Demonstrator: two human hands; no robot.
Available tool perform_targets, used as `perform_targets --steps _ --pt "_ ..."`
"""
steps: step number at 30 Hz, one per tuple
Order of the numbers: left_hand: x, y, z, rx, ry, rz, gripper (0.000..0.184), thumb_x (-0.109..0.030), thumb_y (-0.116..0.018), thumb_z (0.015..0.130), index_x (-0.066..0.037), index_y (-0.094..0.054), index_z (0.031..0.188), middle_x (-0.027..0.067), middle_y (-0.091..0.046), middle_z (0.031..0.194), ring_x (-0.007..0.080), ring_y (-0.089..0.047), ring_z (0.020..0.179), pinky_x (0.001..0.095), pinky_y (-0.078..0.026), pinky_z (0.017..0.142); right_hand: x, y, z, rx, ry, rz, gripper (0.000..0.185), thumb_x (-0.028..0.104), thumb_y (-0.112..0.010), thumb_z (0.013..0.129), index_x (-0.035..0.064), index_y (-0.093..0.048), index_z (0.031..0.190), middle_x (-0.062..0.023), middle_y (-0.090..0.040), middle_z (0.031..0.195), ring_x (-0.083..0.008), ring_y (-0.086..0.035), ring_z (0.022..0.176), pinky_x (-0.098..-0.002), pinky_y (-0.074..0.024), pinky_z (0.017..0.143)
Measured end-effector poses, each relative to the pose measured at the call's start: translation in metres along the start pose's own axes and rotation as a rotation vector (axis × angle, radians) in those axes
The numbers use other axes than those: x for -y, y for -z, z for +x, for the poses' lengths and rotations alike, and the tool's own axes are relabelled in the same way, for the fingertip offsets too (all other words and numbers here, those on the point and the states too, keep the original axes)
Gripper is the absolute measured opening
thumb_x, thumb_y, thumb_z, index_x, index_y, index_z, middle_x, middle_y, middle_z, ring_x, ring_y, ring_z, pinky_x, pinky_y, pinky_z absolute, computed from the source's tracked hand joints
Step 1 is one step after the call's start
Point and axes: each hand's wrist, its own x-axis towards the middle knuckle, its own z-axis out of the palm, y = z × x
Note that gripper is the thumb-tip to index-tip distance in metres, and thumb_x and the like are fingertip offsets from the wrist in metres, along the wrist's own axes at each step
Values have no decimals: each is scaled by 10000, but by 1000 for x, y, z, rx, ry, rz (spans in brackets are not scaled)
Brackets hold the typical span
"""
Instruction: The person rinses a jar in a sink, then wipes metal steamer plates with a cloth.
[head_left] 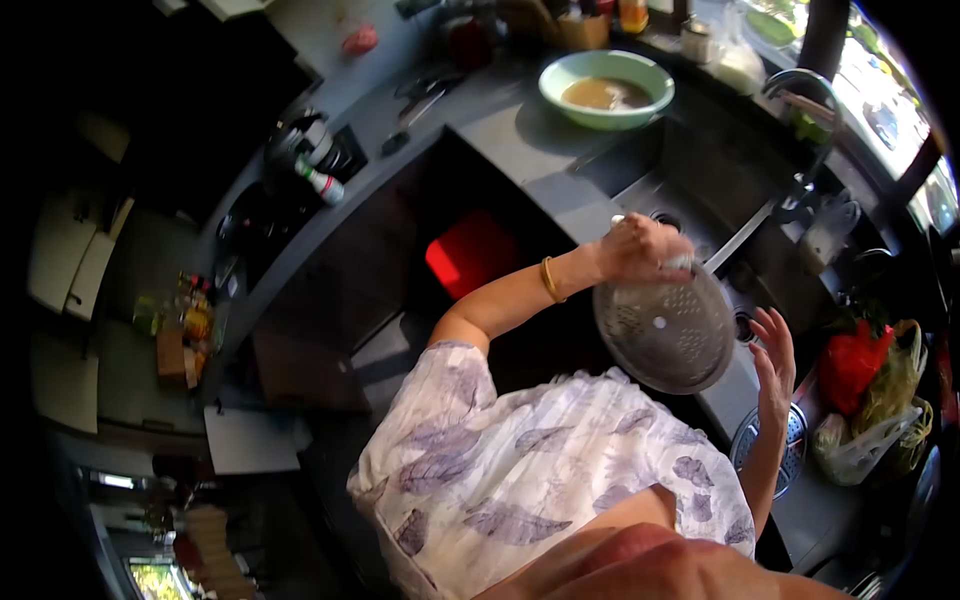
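Note:
My left hand [645,250], with a gold bangle on its wrist, is closed at the upper edge of a round grey metal steamer tray [668,340]. The tray has clusters of small holes and hangs tilted between my body and the sink [665,200]. Something small and white shows at the fingers, too unclear to name. To the right of the tray, my right hand [773,360] is raised with its fingers spread and holds nothing. Below that hand, partly hidden by the forearm, a second perforated metal disc [752,437] rests on the counter.
A pale green basin [607,118] of cloudy brown water stands beyond the sink, beside the faucet [830,125]. Bagged produce, including a red bag [855,367], sits on the right counter. A red container [470,250] is low at centre-left. Bottles and a stove area lie left.

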Motion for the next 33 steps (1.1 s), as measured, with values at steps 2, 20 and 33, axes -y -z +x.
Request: perform_targets --steps 2,20,33 --pt "-8 -5 19 68 -228 115 345 -432 -651 739 -94 -609 793 71 -596 672 228 -596 563 318 -483 547 22 -10 22 173 11 3 628 258 -630 817 82 -353 1353 -117 -503 1253 -197 -501 1110 -313 -408 890" --pt "-16 -81 -15 -94 439 -261 381 -446 -630 775 -68 -593 804 140 -626 717 310 -624 667 386 -490 602 -39 -13 -15 -64 -249 253 182 88 -670 773 8 -628 931 10 -609 781 -79 -537 689 -224 -416 617" --pt "18 -143 -60 -424 875 -197 408 -430 -611 817 -38 -534 731 197 -569 638 338 -588 586 407 -450 517 -33 -24 -3 -312 -91 272 293 118 -639 787 -16 -590 1043 -20 -606 925 -103 -535 844 -241 -404 765"
